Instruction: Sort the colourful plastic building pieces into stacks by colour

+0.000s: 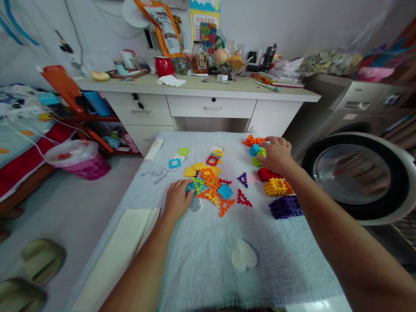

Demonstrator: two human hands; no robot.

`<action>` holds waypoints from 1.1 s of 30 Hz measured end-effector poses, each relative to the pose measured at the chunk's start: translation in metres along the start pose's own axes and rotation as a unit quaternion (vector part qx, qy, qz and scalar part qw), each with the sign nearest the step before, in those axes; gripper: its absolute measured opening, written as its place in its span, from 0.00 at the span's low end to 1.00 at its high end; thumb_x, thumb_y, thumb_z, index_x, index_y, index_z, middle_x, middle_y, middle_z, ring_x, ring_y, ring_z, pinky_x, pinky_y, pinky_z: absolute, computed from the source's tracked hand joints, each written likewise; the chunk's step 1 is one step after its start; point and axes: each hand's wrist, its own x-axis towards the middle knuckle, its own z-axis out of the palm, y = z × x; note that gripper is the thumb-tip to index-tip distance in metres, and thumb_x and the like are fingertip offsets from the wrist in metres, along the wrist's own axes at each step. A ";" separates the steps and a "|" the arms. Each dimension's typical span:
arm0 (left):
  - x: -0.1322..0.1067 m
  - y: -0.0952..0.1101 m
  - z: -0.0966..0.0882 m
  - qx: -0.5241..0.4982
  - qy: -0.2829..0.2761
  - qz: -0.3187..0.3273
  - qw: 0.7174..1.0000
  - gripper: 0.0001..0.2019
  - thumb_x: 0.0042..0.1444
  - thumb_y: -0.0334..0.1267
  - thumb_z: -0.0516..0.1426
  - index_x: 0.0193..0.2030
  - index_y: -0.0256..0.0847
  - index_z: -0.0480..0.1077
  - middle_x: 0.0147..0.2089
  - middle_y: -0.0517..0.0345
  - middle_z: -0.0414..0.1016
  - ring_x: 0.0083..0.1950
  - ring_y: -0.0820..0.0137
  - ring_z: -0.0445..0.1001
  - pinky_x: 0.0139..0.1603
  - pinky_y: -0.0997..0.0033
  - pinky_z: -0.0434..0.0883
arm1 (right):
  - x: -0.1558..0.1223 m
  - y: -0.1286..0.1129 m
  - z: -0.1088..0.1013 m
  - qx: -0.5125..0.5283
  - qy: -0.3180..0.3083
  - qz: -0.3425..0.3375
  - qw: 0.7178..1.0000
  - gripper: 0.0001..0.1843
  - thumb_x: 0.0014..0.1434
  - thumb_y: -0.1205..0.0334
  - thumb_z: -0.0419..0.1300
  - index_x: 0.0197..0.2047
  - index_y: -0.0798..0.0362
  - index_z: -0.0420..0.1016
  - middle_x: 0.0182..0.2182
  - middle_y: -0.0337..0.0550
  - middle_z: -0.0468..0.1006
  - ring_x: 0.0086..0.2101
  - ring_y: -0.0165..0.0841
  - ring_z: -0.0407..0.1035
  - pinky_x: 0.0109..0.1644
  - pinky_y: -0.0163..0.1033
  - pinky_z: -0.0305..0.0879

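Toothed plastic building pieces lie on a cloth-covered table (208,255). My left hand (177,200) is at the left edge of a loose mixed pile, fingers and thumb closed about a blue piece (190,187). Orange pieces (211,178) and a blue square (224,190) lie in that pile. My right hand (277,155) has its thumb and fingers around a stack of green pieces (259,157); the fingertips are partly hidden. Beside it are blue pieces (255,150), orange pieces (252,140), a red stack (268,174), a yellow stack (276,186) and a purple stack (286,207).
A purple triangle (242,180) and a red triangle (243,198) lie between the groups. White folded material (120,238) runs along the left edge. A cluttered counter (195,89) stands behind, and an open washing machine door (357,175) is at right.
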 end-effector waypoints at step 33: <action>0.000 -0.002 0.000 -0.001 -0.014 0.001 1.000 0.18 0.58 0.36 0.54 0.54 0.40 0.73 0.54 0.48 0.77 0.54 0.57 0.73 0.57 0.54 0.69 | -0.012 -0.081 0.069 0.115 -0.217 -0.103 0.964 0.14 0.55 0.73 0.61 0.45 0.55 0.75 0.46 0.52 0.75 0.44 0.37 0.72 0.45 0.36 0.63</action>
